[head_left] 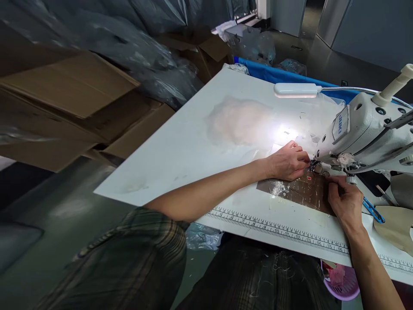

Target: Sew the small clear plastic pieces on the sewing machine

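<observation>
here, near the presser foot (312, 165), the brown sheet (298, 191) is overlain by a curled left hand (287, 161) and a right hand (348, 201), grips indeterminable; if either slips, skin could be pierced.

A gooseneck lamp (297, 90) throws blown-out glare onto the white worktop (183, 150) beside the sewing machine (361, 129), and small glints fleck its brown bed plate (290, 189). Farther off, all is dim; the floor (80, 211) at left blurs, and wide-angle distortion stretches the edges.
</observation>
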The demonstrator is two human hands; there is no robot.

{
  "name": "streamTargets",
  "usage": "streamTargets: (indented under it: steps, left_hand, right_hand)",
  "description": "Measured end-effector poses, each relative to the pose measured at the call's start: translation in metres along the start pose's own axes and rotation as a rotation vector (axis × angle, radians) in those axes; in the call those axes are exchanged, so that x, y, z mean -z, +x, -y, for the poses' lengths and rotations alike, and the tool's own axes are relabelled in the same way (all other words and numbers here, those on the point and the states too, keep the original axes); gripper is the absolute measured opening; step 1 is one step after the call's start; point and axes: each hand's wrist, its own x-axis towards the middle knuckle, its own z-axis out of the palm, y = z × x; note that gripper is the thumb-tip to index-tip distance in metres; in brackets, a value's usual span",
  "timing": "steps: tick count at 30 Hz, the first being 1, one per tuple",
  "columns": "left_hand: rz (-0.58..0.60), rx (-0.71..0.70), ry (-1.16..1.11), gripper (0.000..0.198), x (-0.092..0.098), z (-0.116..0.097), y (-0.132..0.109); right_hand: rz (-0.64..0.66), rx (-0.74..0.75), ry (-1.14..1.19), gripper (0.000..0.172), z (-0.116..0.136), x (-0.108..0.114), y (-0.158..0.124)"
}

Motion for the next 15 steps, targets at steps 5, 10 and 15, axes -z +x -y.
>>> streamTargets:
  steps: [5, 10, 15]
  left_hand:
    - [0.022, 0.040, 0.063, 0.028, 0.006, -0.001, 0.001]
    - [0.033, 0.213, 0.222, 0.030, 0.017, -0.003, 0.005]
    - [0.218, 0.209, 0.233, 0.030, 0.016, 0.014, 0.021]
  right_hand:
    - [0.010, -0.014, -0.019, 0.028, 0.001, 0.008, 0.003]
    - [0.017, -0.009, -0.044, 0.026, -0.002, 0.008, 0.004]
    - [0.040, 0.036, -0.053, 0.031, -0.004, 0.001, 0.002]
